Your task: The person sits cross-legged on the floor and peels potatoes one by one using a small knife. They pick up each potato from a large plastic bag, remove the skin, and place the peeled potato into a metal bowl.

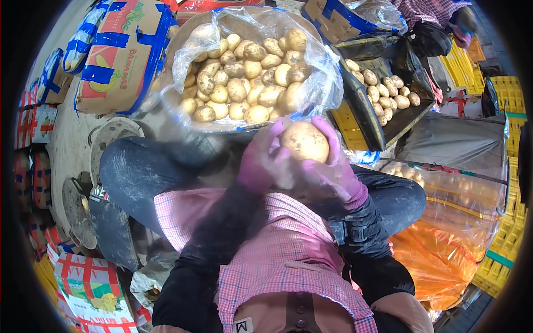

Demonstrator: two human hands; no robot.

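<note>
A large pale potato (306,140) with brown specks is held up before my lap. My right hand (336,170), in a pink-purple glove, cups it from the right and below. My left hand (262,156), gloved alike and partly blurred, is against its left side, with the fingers curled around that edge. Just beyond both hands stands a round container lined with a clear plastic bag (325,79). Many loose potatoes (236,89), some smeared with soil, fill the bag.
A black-lined tray (402,125) with smaller potatoes tilts at the right. Taped banana cartons (120,58) stand at the left, near metal pans (79,212). At right are a clear bag (462,195), an orange bag (437,258) and yellow crates (506,93). Another person's gloved hand (462,37) shows top right.
</note>
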